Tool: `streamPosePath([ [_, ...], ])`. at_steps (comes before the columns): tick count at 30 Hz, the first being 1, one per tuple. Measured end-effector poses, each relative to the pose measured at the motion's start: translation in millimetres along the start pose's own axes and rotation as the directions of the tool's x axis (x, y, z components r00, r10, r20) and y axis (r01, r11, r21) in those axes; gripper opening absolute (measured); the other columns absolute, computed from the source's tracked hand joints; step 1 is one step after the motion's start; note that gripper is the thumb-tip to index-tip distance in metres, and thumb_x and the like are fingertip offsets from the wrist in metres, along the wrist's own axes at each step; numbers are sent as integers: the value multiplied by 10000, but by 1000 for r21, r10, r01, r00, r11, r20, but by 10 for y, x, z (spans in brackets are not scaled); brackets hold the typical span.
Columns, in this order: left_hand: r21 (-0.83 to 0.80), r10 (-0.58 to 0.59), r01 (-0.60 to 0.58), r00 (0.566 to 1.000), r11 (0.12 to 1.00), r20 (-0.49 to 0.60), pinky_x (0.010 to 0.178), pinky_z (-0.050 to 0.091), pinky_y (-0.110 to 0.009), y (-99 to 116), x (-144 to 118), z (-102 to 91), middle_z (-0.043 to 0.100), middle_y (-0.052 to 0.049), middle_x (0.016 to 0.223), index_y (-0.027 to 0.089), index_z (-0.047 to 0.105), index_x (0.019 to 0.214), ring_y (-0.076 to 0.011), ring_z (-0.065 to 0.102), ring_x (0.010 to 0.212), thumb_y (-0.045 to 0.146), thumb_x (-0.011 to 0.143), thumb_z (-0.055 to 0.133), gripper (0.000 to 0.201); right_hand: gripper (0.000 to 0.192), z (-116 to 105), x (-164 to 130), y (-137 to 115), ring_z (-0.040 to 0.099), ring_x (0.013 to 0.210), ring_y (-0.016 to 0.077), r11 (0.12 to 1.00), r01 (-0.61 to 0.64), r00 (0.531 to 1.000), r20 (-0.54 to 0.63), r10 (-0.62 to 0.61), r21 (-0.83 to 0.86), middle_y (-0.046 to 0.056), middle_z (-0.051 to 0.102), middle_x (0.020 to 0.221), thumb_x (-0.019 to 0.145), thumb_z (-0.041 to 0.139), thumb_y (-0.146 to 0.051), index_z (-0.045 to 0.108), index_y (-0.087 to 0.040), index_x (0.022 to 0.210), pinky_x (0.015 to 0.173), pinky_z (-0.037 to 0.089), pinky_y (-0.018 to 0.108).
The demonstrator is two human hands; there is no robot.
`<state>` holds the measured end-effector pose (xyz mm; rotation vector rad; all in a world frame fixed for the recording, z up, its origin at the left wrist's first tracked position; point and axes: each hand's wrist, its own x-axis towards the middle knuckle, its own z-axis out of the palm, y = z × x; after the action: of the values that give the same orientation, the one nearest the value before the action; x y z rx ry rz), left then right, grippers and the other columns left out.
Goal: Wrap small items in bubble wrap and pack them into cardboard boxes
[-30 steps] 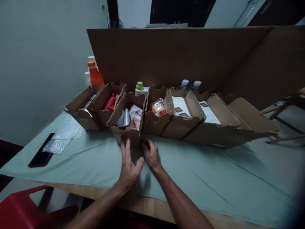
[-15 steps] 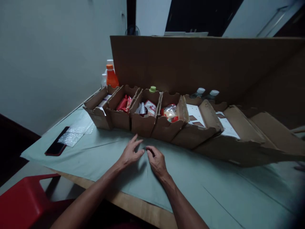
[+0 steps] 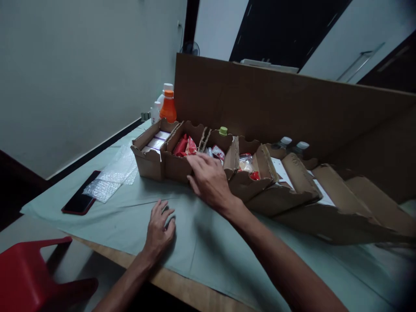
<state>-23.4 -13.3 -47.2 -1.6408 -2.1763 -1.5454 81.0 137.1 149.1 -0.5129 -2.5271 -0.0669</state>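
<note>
Resting over the front wall of the third cardboard box [image 3: 208,162] in the row, the right hand [image 3: 209,180] has its fingers spread and laid against the box's front; whether the fingertips pinch the cardboard cannot be told from this angle. That box sits on the pale green cloth [image 3: 227,251], touching the boxes on either side, and holds small packets partly hidden behind the hand. Flat on the cloth near the table's front edge, the left hand [image 3: 159,229] lies palm down with loose, open fingers, holding nothing, well apart from the boxes.

To the left of the touched box stand a box with red packets [image 3: 185,146] and an end box with white packs [image 3: 156,144]. To its right, a box holds a clear bag with red and yellow contents [image 3: 248,164]. An orange bottle [image 3: 168,108] and a green-capped bottle [image 3: 223,131] stand behind the row, before a tall cardboard sheet [image 3: 276,99]. Bubble wrap [image 3: 112,177] and a dark phone [image 3: 79,201] lie on the cloth at the left. A red chair [image 3: 29,273] shows at the lower left.
</note>
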Motion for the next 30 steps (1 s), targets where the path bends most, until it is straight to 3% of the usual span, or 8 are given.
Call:
streamPosePath([
  [4,-34,-24,21,997,999,-76,1122,414,-604,46,66,-37,632,-137,1335,204,691,1090,-335,476,1390,164,865,570,259,272,310,596,98,566,1179,345,985,-58,986,143,82,-165,196,734,1069,865,567,-67,708,-100,1096,1035,401,533],
  [8,-216,-243,207,957,954,-157,1164,385,-519,70,133,-111,539,-153,1460,199,603,1287,-292,462,1412,261,926,551,370,227,490,739,92,630,934,308,979,-64,967,230,109,-194,141,720,760,870,557,-33,730,-148,780,991,436,560],
  [12,-479,-522,385,831,789,-192,1187,355,-437,-8,194,-174,530,-150,1470,190,527,1386,-265,476,1400,415,962,521,480,179,257,408,-257,624,960,274,981,29,969,248,19,-190,97,725,783,875,590,-70,731,-160,812,1046,423,551],
  [18,-668,-656,319,675,673,-338,1153,391,-406,-117,287,-405,612,-149,1371,159,590,1291,-248,559,1311,448,920,566,471,262,-461,-608,-695,657,943,254,969,245,917,317,-240,24,22,723,783,896,539,-86,688,-281,803,1115,411,549],
  [21,-691,-627,287,716,664,-306,1121,428,-393,-22,230,-567,664,-132,1300,165,636,1223,-228,612,1243,421,901,591,414,268,-806,-1087,-463,652,1124,290,977,204,944,251,-214,66,13,757,941,904,546,-104,691,-329,895,1123,383,588],
  [24,-643,-569,353,807,679,-159,1124,424,-405,154,97,-683,698,-118,1245,158,688,1171,-240,625,1212,460,921,567,409,328,-992,-1583,-154,555,1316,340,993,-73,997,-28,71,-92,57,668,1324,921,589,-174,668,-373,1169,1081,412,613],
  [26,-597,-539,398,839,696,-69,1132,413,-412,261,13,-714,696,-114,1250,153,696,1179,-251,616,1218,503,932,539,456,526,-997,-1932,-54,510,1369,344,947,-294,944,-197,266,-129,88,530,1499,926,622,-231,528,-413,1410,1080,433,598],
  [30,-606,-535,401,844,687,-47,1103,444,-398,422,5,-675,679,-91,1266,182,693,1172,-245,622,1190,573,892,566,498,800,-691,-2448,-167,545,1343,343,890,-436,900,34,435,133,123,511,1519,899,670,-392,272,-361,1591,1045,519,560],
])
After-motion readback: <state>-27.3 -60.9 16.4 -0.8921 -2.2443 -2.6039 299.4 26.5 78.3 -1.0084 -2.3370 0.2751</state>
